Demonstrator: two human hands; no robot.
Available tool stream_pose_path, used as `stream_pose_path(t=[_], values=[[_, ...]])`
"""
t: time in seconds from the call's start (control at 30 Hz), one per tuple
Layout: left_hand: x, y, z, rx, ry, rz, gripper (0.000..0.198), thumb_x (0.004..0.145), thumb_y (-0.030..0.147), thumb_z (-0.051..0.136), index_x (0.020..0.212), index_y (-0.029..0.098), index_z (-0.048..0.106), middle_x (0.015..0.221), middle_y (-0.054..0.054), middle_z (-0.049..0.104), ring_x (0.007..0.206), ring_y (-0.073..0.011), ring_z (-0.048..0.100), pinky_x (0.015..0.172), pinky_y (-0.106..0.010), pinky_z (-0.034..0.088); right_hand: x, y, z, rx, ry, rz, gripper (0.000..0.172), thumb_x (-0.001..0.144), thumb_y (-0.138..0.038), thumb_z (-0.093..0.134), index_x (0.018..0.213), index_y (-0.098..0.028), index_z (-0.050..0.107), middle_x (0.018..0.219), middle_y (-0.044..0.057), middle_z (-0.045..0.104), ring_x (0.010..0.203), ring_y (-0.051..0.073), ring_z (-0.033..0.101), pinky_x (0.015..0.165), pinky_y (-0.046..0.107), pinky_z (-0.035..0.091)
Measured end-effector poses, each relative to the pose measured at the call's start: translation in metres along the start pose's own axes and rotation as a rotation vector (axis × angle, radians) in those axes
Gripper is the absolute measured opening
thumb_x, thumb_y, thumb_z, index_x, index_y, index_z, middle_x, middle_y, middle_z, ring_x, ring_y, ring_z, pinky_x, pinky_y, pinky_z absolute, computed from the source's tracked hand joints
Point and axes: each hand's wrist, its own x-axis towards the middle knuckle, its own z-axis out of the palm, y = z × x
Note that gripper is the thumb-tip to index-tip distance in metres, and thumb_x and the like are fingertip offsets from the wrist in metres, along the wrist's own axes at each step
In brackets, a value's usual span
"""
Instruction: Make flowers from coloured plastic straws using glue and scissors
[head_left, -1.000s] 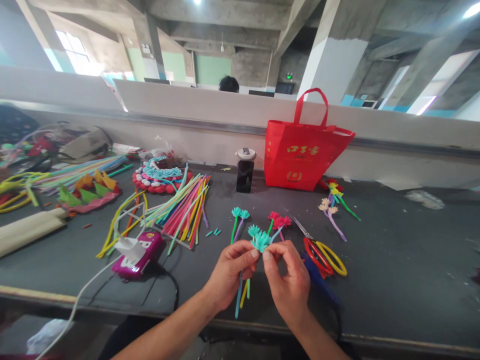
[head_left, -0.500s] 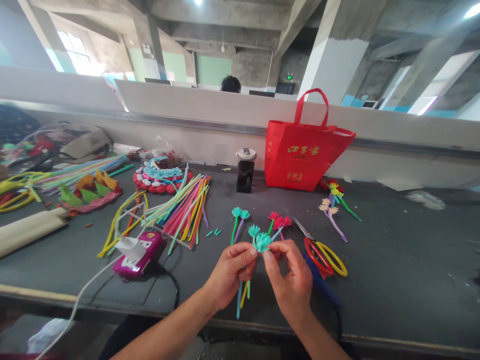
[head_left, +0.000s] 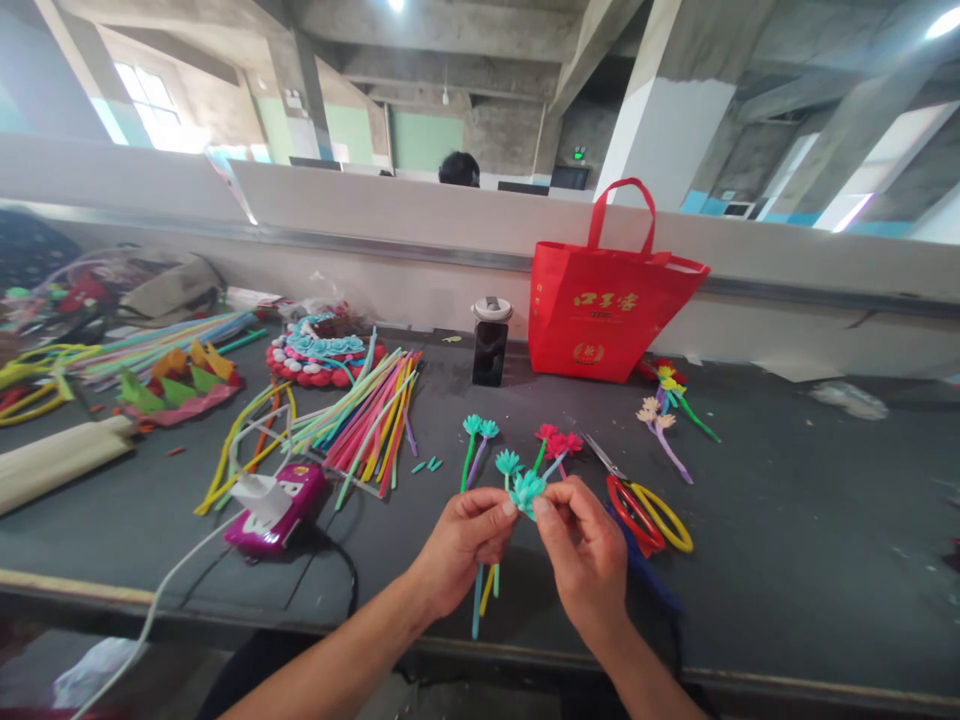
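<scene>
A teal flower (head_left: 527, 492) is pinched between the fingertips of my left hand (head_left: 466, 545) and my right hand (head_left: 589, 550), above the dark table. Just behind it lies another teal flower (head_left: 508, 462) on a pale stem. Red flowers (head_left: 559, 440) are a little further right, and two teal flowers (head_left: 480, 427) on green and purple stems lie to the left. Blue, yellow and green stem ends (head_left: 477, 605) stick out below my hands. Scissors (head_left: 637, 500) with red and yellow handles lie beyond my right hand.
Colored stems (head_left: 375, 420), a purple power box (head_left: 276, 510) with a white plug, and a beaded wreath (head_left: 319, 350) are on the left. A phone (head_left: 490, 352) leans on a cup at the back, beside a red bag (head_left: 611, 315). Peach flowers (head_left: 656, 412) lie right.
The held teal flower has turned slightly, and my right hand has shifted a little. The objects on the table have stayed in place.
</scene>
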Motion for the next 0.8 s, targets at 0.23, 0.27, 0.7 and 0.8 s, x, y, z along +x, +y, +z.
stream_pose_path(t=[0.23, 0.27, 0.7, 0.8], values=[[0.0006, -0.0022, -0.0025, -0.001, -0.034, -0.016, 0.034, 0.078, 0.037, 0.078, 0.065, 0.015, 0.054, 0.051, 0.009, 0.028, 0.047, -0.0049, 0.019, 0.047, -0.024, 0.012, 0.0004, 0.0043, 0.0001, 0.093, -0.05, 0.09, 0.021, 0.094, -0.028, 0.053, 0.075, -0.021, 0.056, 0.067, -0.004, 0.052, 0.06, 0.012, 0.049, 0.054, 0.024, 0.039], [0.0008, -0.002, -0.0024, -0.006, -0.04, -0.021, 0.034, 0.078, 0.037, 0.078, 0.065, 0.016, 0.054, 0.051, 0.009, 0.028, 0.046, -0.0049, 0.019, 0.046, -0.024, 0.012, -0.0001, 0.0052, 0.0006, 0.098, -0.051, 0.095, 0.021, 0.094, -0.028, 0.053, 0.075, -0.021, 0.056, 0.066, -0.004, 0.052, 0.06, 0.012, 0.048, 0.055, 0.024, 0.039], [0.0029, -0.0012, 0.0, -0.054, 0.117, 0.081, 0.025, 0.073, 0.035, 0.082, 0.08, 0.014, 0.07, 0.05, 0.009, 0.034, 0.048, -0.0049, 0.022, 0.045, -0.021, 0.016, -0.005, 0.0064, 0.0068, -0.166, 0.054, -0.246, 0.007, 0.091, -0.017, 0.063, 0.097, -0.021, 0.064, 0.077, -0.002, 0.058, 0.066, 0.012, 0.049, 0.064, 0.025, 0.044], [0.002, -0.002, 0.0012, -0.059, 0.108, 0.08, 0.023, 0.073, 0.034, 0.083, 0.081, 0.015, 0.072, 0.05, 0.009, 0.035, 0.048, -0.0047, 0.022, 0.045, -0.021, 0.017, -0.0047, 0.0066, 0.0083, -0.158, 0.054, -0.234, 0.005, 0.092, -0.016, 0.063, 0.094, -0.021, 0.064, 0.077, -0.001, 0.06, 0.067, 0.012, 0.05, 0.064, 0.024, 0.045]])
